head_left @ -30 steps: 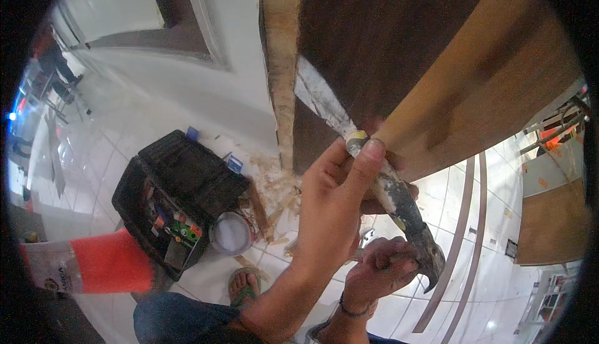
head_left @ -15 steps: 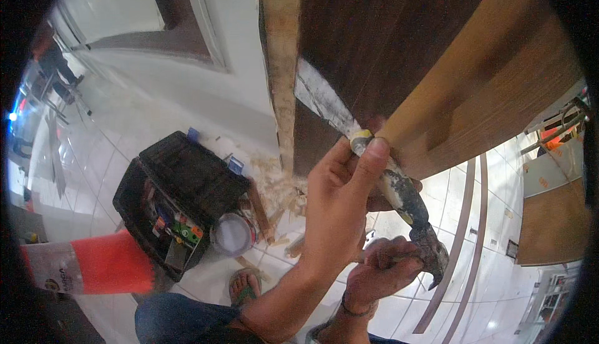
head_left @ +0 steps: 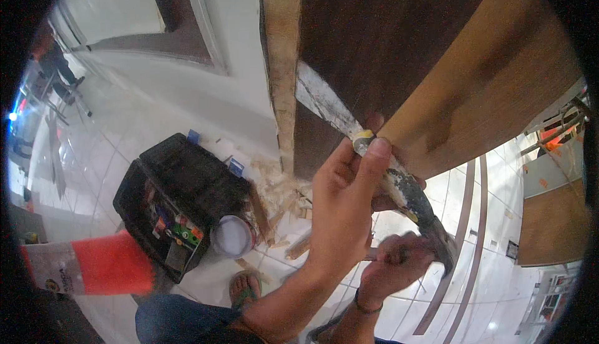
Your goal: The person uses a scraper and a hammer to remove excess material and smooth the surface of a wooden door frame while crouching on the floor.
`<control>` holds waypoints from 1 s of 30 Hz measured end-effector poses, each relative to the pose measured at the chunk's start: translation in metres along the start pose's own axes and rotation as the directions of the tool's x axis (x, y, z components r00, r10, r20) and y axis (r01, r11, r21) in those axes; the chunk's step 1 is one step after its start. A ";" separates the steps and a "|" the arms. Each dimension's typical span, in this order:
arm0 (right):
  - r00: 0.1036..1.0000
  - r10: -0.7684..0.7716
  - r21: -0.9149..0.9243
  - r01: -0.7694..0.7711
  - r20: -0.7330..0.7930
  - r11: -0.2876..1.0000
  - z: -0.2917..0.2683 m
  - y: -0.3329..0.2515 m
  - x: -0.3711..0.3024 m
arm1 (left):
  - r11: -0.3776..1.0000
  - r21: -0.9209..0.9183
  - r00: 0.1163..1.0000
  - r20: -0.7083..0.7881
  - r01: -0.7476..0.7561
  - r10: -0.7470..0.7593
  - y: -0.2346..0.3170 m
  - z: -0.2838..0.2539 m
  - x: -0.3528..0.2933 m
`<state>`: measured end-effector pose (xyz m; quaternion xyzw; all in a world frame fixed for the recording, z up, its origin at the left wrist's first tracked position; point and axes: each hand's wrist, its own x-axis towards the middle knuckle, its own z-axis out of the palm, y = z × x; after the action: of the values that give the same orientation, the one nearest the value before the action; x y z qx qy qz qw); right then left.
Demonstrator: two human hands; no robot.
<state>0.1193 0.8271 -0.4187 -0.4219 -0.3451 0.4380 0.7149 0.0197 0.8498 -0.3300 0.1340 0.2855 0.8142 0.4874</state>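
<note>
My left hand (head_left: 345,203) is wrapped round the mottled, paint-worn handle of a putty knife (head_left: 326,105), thumb along its yellow collar. The white-smeared blade slants up and left, its tip at the edge where dark brown panelling (head_left: 374,38) meets a bare wood strip (head_left: 281,75). In my right hand (head_left: 396,266), just below, is a hammer (head_left: 444,247), gripped close to the head. The hammer head is at the black butt end of the knife handle and looks to be touching it. Part of the hammer handle shows left of my fist.
A black tool bag (head_left: 193,175) with several tools lies open on the tiled floor, beside a round tub (head_left: 233,236). Wood shavings (head_left: 281,200) litter the wall's foot. An orange-and-white cone (head_left: 112,263) is at left, long brown strips (head_left: 465,238) at right. A person (head_left: 56,63) is far left.
My right hand and the hammer have shifted a little right and upward. The handle end of the putty knife has moved slightly right, while its blade stays at the panel's edge.
</note>
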 end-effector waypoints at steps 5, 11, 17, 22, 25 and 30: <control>0.998 0.042 0.042 -0.040 -0.039 0.998 0.004 0.003 -0.001 | 1.000 -0.015 1.000 -0.010 0.017 -0.017 -0.002 -0.008 0.006; 0.919 0.289 0.568 -0.091 -0.268 0.818 0.006 -0.010 0.008 | 0.998 -0.061 0.999 -0.039 -0.005 0.003 -0.004 0.002 0.003; 0.897 0.264 0.437 -0.091 -0.355 0.895 0.019 -0.017 0.021 | 0.999 0.032 0.999 -0.021 0.043 -0.042 -0.013 0.008 -0.004; 0.999 0.050 0.367 -0.040 -0.016 0.930 0.000 -0.004 0.026 | 0.999 0.020 0.997 0.050 0.050 -0.051 -0.012 0.000 0.002; 0.990 0.103 0.326 -0.066 -0.097 0.943 0.008 -0.008 0.024 | 0.999 0.027 0.999 0.028 0.020 -0.021 -0.014 0.001 0.004; 0.998 0.068 0.316 -0.067 0.008 0.947 0.002 -0.004 0.025 | 0.999 0.045 1.000 -0.004 -0.008 0.009 -0.011 0.002 0.005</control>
<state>0.1279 0.8498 -0.4112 -0.3143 -0.2550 0.5111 0.7583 0.0258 0.8584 -0.3353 0.1446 0.3044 0.8099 0.4802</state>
